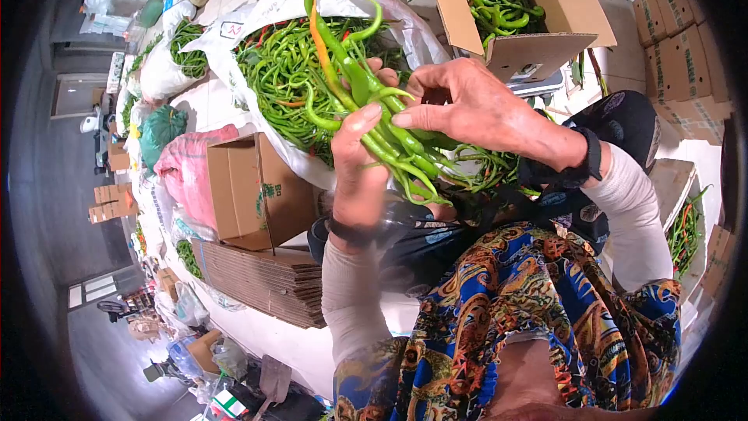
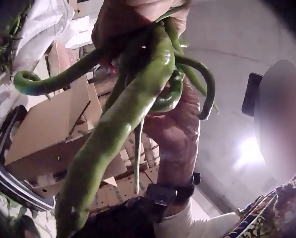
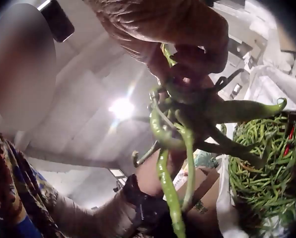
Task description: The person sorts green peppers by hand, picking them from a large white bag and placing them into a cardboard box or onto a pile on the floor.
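A bunch of long green peppers [image 1: 374, 109], with one orange pepper [image 1: 318, 39] among them, is held up over my lap. My left hand [image 1: 360, 144] grips the bunch from below, thumb across the stems. My right hand [image 1: 427, 103] pinches peppers at the right side of the same bunch, fingers curled over them. In the left wrist view a thick pepper [image 2: 133, 109] hangs from the left hand [image 2: 138, 20]. From the right wrist, the right hand [image 3: 183, 34] is closed on the stems and peppers [image 3: 173, 148] dangle below it.
An open white sack of green peppers [image 1: 280, 78] lies just behind the hands. A cardboard box holding peppers [image 1: 506, 8] stands at the back right. An empty box [image 1: 253, 187] and flattened cardboard [image 1: 261, 277] sit left. More boxes [image 1: 686, 54] are stacked at right.
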`<state>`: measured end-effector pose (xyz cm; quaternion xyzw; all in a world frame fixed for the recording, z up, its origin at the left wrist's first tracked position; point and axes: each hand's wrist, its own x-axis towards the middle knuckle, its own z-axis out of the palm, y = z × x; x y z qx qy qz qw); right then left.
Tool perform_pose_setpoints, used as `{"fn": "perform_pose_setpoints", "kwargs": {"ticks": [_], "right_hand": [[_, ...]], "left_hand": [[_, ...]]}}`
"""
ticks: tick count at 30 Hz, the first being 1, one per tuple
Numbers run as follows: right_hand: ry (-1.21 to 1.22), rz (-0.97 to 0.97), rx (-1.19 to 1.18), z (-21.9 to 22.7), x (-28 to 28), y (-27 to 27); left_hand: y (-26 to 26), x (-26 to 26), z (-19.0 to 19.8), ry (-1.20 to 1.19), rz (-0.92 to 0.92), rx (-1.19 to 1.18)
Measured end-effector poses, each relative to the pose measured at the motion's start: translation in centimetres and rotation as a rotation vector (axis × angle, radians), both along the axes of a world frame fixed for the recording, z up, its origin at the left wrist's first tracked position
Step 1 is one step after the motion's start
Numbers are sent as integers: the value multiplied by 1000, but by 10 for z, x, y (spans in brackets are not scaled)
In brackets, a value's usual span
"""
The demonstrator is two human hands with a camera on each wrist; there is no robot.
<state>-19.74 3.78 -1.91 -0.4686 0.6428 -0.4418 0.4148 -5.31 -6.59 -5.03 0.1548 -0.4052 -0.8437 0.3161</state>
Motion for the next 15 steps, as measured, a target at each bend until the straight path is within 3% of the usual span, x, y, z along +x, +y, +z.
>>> {"fn": "perform_pose_setpoints", "kwargs": {"ticks": [5, 7, 12, 15], "right_hand": [[-303, 75, -34, -9, -6, -1], [-482, 36, 5, -1, -12, 1], [-416, 60, -3, -15, -40, 7], [-408, 37, -33, -6, -47, 21]], "left_hand": [[1, 8, 1, -157, -22, 5], [3, 10, 6, -149, -156, 105], [4, 8, 8, -211, -98, 87], [-1, 10, 7, -133, -71, 62]]}}
